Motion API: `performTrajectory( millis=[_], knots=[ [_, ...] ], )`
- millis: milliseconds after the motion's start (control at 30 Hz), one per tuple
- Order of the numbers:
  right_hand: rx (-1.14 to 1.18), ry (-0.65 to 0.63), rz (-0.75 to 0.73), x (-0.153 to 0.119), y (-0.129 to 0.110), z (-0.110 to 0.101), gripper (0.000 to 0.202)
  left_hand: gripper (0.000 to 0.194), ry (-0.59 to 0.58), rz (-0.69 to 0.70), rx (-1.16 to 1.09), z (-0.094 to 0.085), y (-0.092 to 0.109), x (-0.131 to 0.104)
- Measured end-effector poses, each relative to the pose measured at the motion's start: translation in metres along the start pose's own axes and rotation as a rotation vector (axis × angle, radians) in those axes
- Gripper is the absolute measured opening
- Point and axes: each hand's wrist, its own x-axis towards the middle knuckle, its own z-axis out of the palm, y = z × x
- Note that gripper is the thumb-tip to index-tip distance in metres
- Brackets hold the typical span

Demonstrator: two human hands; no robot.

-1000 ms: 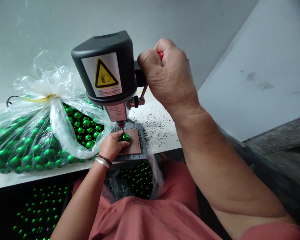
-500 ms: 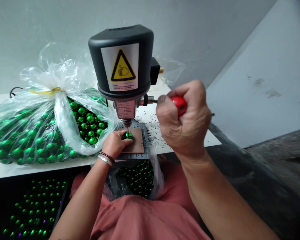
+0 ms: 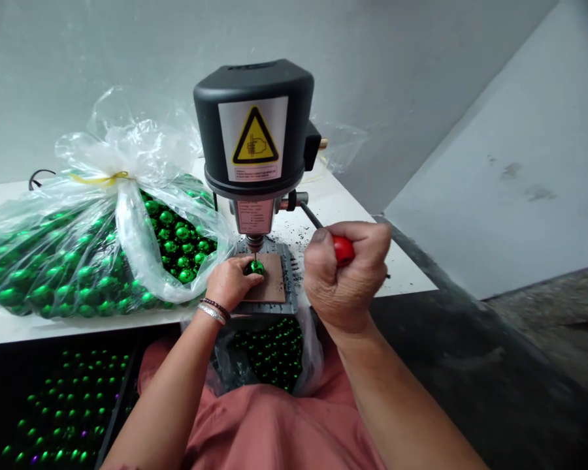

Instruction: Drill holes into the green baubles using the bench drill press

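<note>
Red knob (image 3: 343, 250) and right hand (image 3: 353, 281) have swung lower beside the drill (image 3: 255, 130) since half a second ago, while the left hand (image 3: 229, 282) keeps its place at the work. The person's right grip is closed round the knob at the end of the lever (image 3: 311, 216); the left grip pinches a shiny green ball (image 3: 257, 268) between thumb and fingers. That ball sits on a brown board (image 3: 273, 281) over the drill's metal base (image 3: 290, 301), directly under the thin bit (image 3: 255, 256), whose tip seems to meet its top, though how deep it goes I can't tell. Judging by this, the step in hand is bringing the bit down with the lever. Any further pull calls for a steady ball and fingertips well clear of the bit; freeing the ball calls for the bit to be raised out of it first. Dark shavings lie scattered on the white table (image 3: 360, 222), a tied clear bag (image 3: 140, 238) packed with more green balls slumps to the left, and an open bag (image 3: 313, 352) of them hangs below the base.
</note>
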Motion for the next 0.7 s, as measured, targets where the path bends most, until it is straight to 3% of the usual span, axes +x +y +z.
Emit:
performTrajectory(
  millis=[267, 467, 600, 700],
  knots=[
    [0.084, 0.065, -0.022, -0.012, 0.008, 0.008, 0.013, 0.036, 0.009, 0.014, -0.004, 0.003, -0.002, 0.0],
    [0.138, 0.038, -0.054, -0.023, 0.014, 0.009, 0.012, 0.039, 0.022, 0.03, -0.024, 0.003, -0.005, 0.0],
    [0.075, 0.098, -0.045, 0.009, -0.001, 0.008, 0.008, 0.04, 0.033, 0.033, -0.041, 0.004, -0.006, 0.0],
    [0.016, 0.003, 0.008, 0.047, -0.013, 0.008, 0.014, 0.041, 0.064, 0.026, -0.081, 0.005, -0.007, -0.004]
  ],
)
